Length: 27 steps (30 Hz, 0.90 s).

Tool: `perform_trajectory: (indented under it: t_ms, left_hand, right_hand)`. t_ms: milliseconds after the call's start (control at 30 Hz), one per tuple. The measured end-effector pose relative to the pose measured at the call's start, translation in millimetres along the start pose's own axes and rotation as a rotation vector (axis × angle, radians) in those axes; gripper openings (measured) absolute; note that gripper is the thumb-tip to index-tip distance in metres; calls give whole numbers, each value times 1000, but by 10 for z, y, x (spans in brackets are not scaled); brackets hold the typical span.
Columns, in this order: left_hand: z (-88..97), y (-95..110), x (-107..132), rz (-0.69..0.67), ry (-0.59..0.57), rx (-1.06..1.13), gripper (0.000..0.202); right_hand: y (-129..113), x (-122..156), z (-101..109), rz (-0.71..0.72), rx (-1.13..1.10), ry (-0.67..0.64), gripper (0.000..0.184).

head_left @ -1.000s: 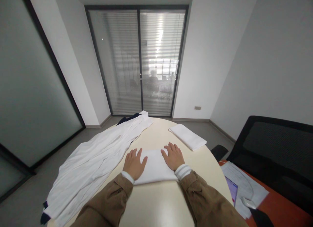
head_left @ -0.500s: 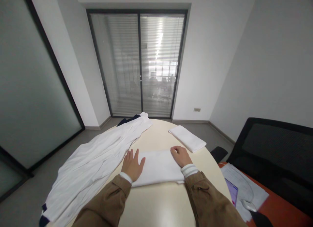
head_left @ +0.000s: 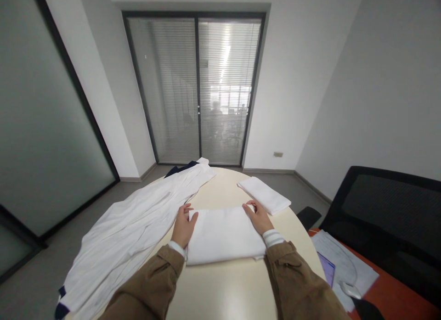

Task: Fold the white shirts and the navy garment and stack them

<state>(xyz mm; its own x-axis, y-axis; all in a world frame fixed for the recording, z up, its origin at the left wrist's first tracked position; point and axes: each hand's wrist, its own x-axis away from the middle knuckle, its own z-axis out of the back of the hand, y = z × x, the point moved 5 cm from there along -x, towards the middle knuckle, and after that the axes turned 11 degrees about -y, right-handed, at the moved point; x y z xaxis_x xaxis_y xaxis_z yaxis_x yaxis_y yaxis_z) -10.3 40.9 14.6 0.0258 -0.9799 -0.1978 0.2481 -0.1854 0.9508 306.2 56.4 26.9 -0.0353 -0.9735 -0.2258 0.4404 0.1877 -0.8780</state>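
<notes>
A folded white cloth (head_left: 225, 237) lies flat in front of me on the round cream table (head_left: 223, 292). My left hand (head_left: 184, 226) is closed at its far left corner, thumb on top and fingers curled round the edge. At the far right corner, my right hand (head_left: 258, 216) pinches the cloth between thumb and fingers. The fingertips under the far edge are partly hidden. Just beyond my right hand lies a second folded white cloth (head_left: 265, 194). Left of my left hand, a long white garment (head_left: 134, 237) with dark navy parts is spread out.
At the right stands a black mesh office chair (head_left: 386, 219). Beside the table an orange-red surface (head_left: 396, 294) carries papers (head_left: 361, 265), a phone (head_left: 326, 268) and a white computer mouse (head_left: 350, 289). Part of the garment reaches the table's left edge.
My left hand has gone from lying spread on the cloth to gripping its far left corner. My right hand has shifted slightly right and outward to the far right corner.
</notes>
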Motion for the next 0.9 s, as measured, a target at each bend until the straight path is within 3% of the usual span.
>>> perform_trajectory:
  t_ms: [100, 233, 333, 467, 567, 667, 900]
  left_hand:
    - [-72, -28, 8, 135, -96, 290, 60]
    - [-197, -10, 65, 185, -264, 401, 57]
    - [-184, -1, 72, 143, -220, 451, 53]
    - [-125, 7, 55, 108, -95, 566, 58]
    - [-92, 6, 59, 126, 0, 621, 62]
    - [-71, 37, 68, 115, 19, 515, 58]
    - [-63, 163, 84, -84, -68, -65, 46]
  right_hand:
    - [-16, -30, 63, 12, -214, 84, 51]
    - [52, -45, 125, -121, -398, 78, 56]
    - [68, 18, 28, -239, -557, -106, 54]
    - [-85, 180, -200, -242, -736, -455, 56]
    - [-164, 267, -280, -270, -725, -580, 58]
    - [-197, 286, -281, -261, -670, -570, 59]
    - [-170, 252, -235, -218, -558, -378, 53]
